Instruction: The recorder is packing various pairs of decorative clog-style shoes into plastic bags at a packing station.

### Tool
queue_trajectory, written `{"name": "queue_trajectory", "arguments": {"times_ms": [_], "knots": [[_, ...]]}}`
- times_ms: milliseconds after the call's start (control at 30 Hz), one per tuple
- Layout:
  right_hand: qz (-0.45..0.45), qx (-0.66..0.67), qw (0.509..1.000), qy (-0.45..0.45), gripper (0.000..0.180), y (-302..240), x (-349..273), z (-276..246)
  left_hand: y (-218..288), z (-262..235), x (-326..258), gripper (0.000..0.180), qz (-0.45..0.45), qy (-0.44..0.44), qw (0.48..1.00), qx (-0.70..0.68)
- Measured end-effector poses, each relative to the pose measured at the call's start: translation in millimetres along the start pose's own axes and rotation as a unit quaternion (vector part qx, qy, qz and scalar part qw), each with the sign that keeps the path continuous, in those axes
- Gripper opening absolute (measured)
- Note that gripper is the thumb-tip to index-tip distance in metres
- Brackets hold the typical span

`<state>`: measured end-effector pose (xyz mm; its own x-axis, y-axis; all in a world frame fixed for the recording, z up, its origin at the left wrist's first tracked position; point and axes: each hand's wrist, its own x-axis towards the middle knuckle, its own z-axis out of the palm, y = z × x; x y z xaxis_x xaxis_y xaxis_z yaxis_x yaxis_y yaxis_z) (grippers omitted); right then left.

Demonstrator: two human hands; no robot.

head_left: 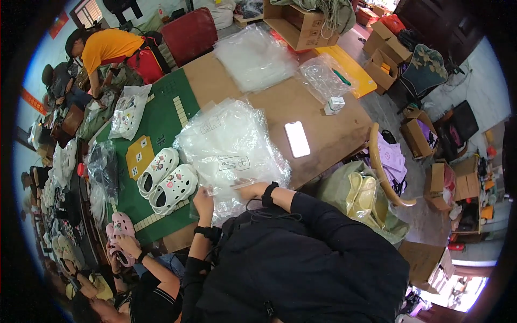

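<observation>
We pinch a thin clear plastic bag [231, 161] at the brown table's [323, 129] near edge with left hand [203, 200] and right hand [253, 188]; it looks light, limp, slippery, best gripped at its mouth.

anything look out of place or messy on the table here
Nothing looks damaged or spilled. The pile of clear plastic bags under both hands is loose and rumpled, and one bag lies crumpled at the far edge. The white smartphone lies by itself, screen lit, on the bare brown tabletop. The white clogs sit paired.
</observation>
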<state>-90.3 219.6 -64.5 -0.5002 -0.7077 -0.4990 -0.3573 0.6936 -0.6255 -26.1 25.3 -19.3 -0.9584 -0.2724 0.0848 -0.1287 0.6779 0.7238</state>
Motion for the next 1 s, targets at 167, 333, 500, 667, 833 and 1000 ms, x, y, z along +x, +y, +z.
{"name": "queue_trajectory", "arguments": {"times_ms": [167, 333, 500, 667, 833, 1000], "knots": [[-0.138, 0.184, 0.92, 0.317, 0.067, -60, -40, -46, -8, 7, -17, 0.025, -0.007, -0.12, 0.986, 0.114], [-0.096, 0.071, 0.863, 0.492, 0.066, -67, -46, -62, -29, 23, -32, 0.022, -0.049, -0.25, 0.95, 0.179], [0.032, -0.112, 0.99, 0.083, 0.07, 0, -24, -12, -31, 25, -28, 0.021, -0.023, -0.242, 0.959, 0.146], [-0.029, -0.138, 0.983, 0.114, 0.076, 5, -36, 12, -32, 24, -28, 0.023, -0.107, -0.151, 0.973, 0.135], [0.06, -0.109, 0.981, 0.15, 0.068, -23, -42, 1, -29, 24, -33, 0.038, -0.076, -0.075, 0.993, 0.053], [0.071, -0.153, 0.967, 0.19, 0.065, -13, -35, 9, -5, 17, -33, 0.05, -0.095, -0.143, 0.985, 0.029]]}}
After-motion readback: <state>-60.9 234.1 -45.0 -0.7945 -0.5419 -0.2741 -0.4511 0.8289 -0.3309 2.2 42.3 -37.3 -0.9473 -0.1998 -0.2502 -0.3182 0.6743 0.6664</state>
